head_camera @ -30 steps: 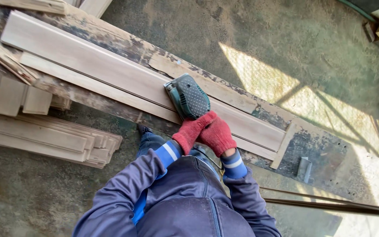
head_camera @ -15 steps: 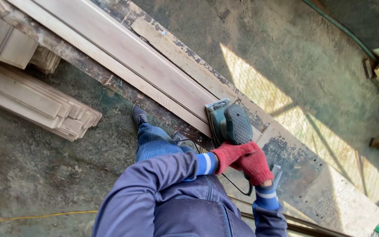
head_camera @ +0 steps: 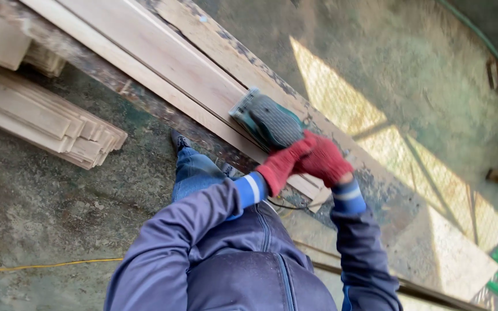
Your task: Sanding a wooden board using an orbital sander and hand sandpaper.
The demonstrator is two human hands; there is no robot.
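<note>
Gripping the green sander (head_camera: 269,122) with both gloved hands, we press it flat on the pale plank (head_camera: 162,57) near that board's near end. Our left hand (head_camera: 280,164) and right hand (head_camera: 325,159) clench around its rear handle, touching each other. The plank lies along the worn counter (head_camera: 376,190), whose near edge runs just beside our leg. Beyond the far edge the concrete floor (head_camera: 376,52) lies open. A stack of wood strips (head_camera: 47,124) sits on the floor below the counter's near edge. Motion blur smears the sander's pad, and the plank's far end is cut off at the top.
</note>
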